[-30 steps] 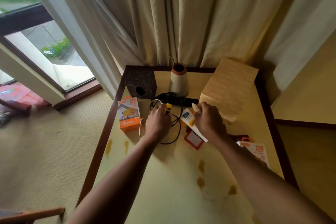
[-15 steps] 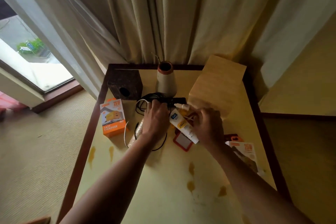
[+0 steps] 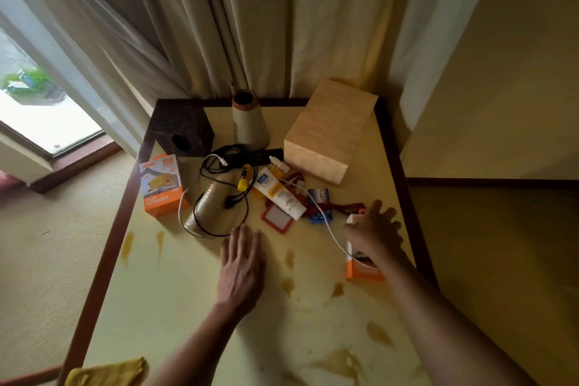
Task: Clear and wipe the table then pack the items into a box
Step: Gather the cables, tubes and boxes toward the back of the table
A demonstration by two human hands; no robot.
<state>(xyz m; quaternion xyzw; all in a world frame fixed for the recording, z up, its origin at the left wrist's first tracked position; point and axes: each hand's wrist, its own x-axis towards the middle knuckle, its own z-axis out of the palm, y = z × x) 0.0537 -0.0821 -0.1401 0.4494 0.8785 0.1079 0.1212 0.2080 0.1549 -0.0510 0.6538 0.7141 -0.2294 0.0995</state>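
Head view: left hand (image 3: 241,263) lies flat on the table (image 3: 188,307), fingers straight; right hand (image 3: 374,236) spreads over the orange box (image 3: 360,274), grip unclear. Probably light, stiff cardboard: pinch its sides.

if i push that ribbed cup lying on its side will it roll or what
It probably rolls: the ribbed cup lies on its side, and its taper would likely make it curve rather than go straight. It looks like thin paper, so it is probably light and easily crushed. The black cable loops over it and may drag or snag.
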